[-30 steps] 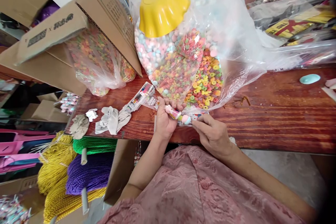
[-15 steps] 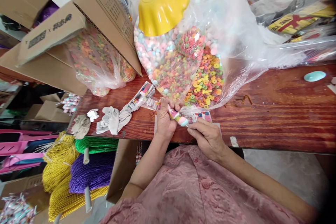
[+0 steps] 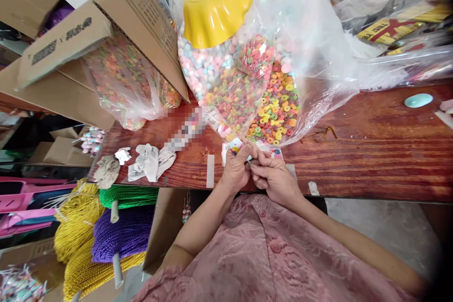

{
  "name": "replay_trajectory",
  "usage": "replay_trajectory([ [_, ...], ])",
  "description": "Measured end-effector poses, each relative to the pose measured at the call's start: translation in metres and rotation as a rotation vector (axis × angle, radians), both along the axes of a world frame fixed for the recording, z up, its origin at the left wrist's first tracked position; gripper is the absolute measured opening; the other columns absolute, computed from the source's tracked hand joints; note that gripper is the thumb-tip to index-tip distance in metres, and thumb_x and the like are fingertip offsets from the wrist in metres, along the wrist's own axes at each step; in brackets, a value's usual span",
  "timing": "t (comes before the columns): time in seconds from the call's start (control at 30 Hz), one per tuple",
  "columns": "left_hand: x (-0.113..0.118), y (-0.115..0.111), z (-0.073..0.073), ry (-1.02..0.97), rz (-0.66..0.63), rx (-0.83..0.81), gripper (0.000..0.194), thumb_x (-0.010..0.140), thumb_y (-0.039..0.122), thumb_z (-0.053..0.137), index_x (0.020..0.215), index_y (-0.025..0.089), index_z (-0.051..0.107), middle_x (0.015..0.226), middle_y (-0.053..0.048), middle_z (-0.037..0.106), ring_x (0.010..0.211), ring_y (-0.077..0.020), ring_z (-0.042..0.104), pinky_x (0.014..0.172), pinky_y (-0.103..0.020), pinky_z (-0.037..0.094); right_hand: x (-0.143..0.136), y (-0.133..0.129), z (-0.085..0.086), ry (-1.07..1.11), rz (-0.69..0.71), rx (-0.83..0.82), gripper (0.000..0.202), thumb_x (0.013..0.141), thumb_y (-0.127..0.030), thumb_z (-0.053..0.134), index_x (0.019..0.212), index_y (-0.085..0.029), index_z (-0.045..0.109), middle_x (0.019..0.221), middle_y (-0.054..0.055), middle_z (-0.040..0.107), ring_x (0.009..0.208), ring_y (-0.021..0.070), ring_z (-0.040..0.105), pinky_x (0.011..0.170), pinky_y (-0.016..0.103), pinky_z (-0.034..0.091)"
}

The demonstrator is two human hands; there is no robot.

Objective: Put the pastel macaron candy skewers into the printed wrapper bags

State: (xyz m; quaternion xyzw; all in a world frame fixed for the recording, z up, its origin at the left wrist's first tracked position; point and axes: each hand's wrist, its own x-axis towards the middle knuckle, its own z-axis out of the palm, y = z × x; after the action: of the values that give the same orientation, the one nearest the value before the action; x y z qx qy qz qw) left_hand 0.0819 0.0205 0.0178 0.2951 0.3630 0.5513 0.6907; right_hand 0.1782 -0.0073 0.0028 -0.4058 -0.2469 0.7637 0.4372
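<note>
My left hand (image 3: 236, 167) is closed around the lower part of a candy skewer (image 3: 234, 144), a row of pastel and coloured sweets in what looks like a clear printed sleeve. Its upper end points up and left towards the bag of candy. Against it, my right hand (image 3: 274, 177) pinches at the skewer's near end, where a bit of pale stick or wrapper shows; the fingers hide most of that end. Just beyond both hands lies a large clear plastic bag (image 3: 318, 104) with gummy rings (image 3: 278, 108) and pastel marshmallow balls (image 3: 201, 68).
A yellow fluted bowl (image 3: 217, 7) rests upside down on the bag. Left stand an open cardboard box (image 3: 141, 14) and crumpled gloves (image 3: 150, 163) on the wooden table (image 3: 371, 151). A turquoise oval (image 3: 418, 100) lies right. Bundles of purple cord (image 3: 120, 233) hang below the table's left edge.
My left hand has shifted right and slid to the skewer's lower end, meeting my right hand. The skewer now points more steeply upward, and its sweets show above the left hand.
</note>
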Motion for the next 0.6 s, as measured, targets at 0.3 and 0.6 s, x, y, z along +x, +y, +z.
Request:
replay_trajectory([
  [0.3, -0.033, 0.023, 0.022, -0.108, 0.181, 0.025, 0.031, 0.073, 0.045, 0.080, 0.081, 0.021, 0.063, 0.079, 0.000, 0.069, 0.089, -0.0199, 0.071, 0.093, -0.039, 0.054, 0.024, -0.004, -0.010, -0.763, -0.151, 0.798, 0.018, 0.089, -0.030, 0.058, 0.082, -0.021, 0.073, 0.074, 0.004, 0.067, 0.069, 0.0150, 0.057, 0.065, 0.029, 0.044],
  [0.6, -0.021, 0.014, 0.017, -0.155, 0.148, -0.005, 0.042, 0.088, 0.049, 0.065, 0.063, 0.019, 0.049, 0.058, 0.006, 0.050, 0.055, -0.0090, 0.056, 0.092, -0.037, 0.054, 0.018, -0.003, -0.002, -0.449, 0.089, 0.506, 0.032, 0.087, -0.039, 0.056, 0.062, -0.019, 0.054, 0.051, -0.002, 0.049, 0.049, 0.0095, 0.040, 0.050, 0.024, 0.031],
])
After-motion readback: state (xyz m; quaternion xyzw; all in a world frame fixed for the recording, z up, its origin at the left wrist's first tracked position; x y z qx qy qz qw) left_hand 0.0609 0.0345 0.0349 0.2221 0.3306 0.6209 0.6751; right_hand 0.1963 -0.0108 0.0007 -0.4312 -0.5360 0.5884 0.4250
